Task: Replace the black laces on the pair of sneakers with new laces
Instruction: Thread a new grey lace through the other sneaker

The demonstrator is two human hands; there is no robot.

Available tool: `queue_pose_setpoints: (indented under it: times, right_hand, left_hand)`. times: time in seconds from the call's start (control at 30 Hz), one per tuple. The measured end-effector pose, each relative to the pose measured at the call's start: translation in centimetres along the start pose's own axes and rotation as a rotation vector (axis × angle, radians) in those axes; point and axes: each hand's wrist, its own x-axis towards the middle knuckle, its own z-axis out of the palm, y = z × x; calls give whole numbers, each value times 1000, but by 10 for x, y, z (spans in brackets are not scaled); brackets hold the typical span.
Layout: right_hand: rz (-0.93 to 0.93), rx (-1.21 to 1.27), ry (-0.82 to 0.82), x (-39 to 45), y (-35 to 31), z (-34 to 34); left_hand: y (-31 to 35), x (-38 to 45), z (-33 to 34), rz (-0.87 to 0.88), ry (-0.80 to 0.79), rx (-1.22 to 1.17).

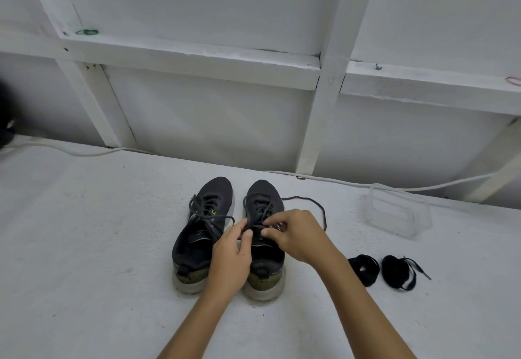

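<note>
left sneaker (202, 234) centre frame, laced | left hand (231, 257) pinches the black lace (307, 203) over the right sneaker (263, 217) | right hand (296, 236) pinches it too (loose end trails right) | two coiled new laces (363, 269) lower right | clear container (397, 212) right

No readable text; left sneaker (201, 226) tongue bears small yellow-green mark, illegible.

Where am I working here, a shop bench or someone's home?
Probably an informal home or utility space, not a shop: a bare white surface against a painted wall with exposed white framing, a loose white cable along its foot, rubber bands on the ledge.
</note>
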Motion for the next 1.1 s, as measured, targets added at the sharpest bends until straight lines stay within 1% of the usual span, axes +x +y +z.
queue_pose_setpoints:
  times: [0.07,0.1,0.13,0.17,0.27,0.33,0.37,0.4,0.43,0.47,0.5,0.53,0.57,0.63,0.67,0.7,0.73,0.8,0.87,0.93,0.97,1.03,1.1]
  right_hand:
    - [-38,-108,14,2,-3,0]
    - [-55,-91,11,1,-4,-1]
    - [-49,-3,15,0,-5,-2]
    - [-20,161,46,-1,-5,-5]
    - [136,814,210,-3,-4,-18]
    - [225,1191,221,-4,-4,-19]
    - [259,1306,202,-6,-6,-17]
    - [272,1316,188,-8,-8,-14]
    - [253,1186,190,-9,-8,-11]
    - [204,927,190,-9,-7,-8]
    - [133,610,176,-9,-5,-4]
    - [54,336,143,-7,-2,0]
    - [-4,129,95,-5,0,4]
    - [-48,-101,39,0,-1,8]
    - [-68,-137,27,2,-3,9]
    - [-93,-100,23,2,-3,9]
    - [-106,17,30,2,-2,8]
    - [-69,311,72,1,0,5]
    - [13,582,164,-1,2,-1]
    - [95,863,297,-1,6,-8]
    - [127,965,367,-1,7,-13]
    - [162,982,448,-1,9,-19]
    - [165,924,443,-1,9,-17]
  left_hand:
    - [-2,0,3,16,36,11]
    - [-2,0,4,24,53,20]
    - [-1,0,5,42,67,28]
    - [0,-1,6,58,74,33]
    - [2,-2,4,73,69,33]
    - [1,-2,3,54,43,25]
    - [0,-1,3,44,32,23]
    - [-1,-1,3,42,29,16]
    - [-2,0,3,40,26,14]
    - [-2,-1,3,43,26,12]
    - [-1,-1,2,41,25,15]
    - [-1,-1,2,42,24,16]
    - [0,-1,1,42,20,17]
    - [-1,-1,1,44,23,31]
    - [-1,0,2,52,34,43]
    - [0,0,2,65,43,55]
    - [-1,0,3,84,52,65]
    - [-2,0,4,105,68,84]
    - [-2,0,4,106,74,88]
    - [-2,0,4,97,70,85]
    - [-1,-1,4,89,61,84]
    - [0,-2,4,83,36,90]
    - [2,-2,2,75,35,104]
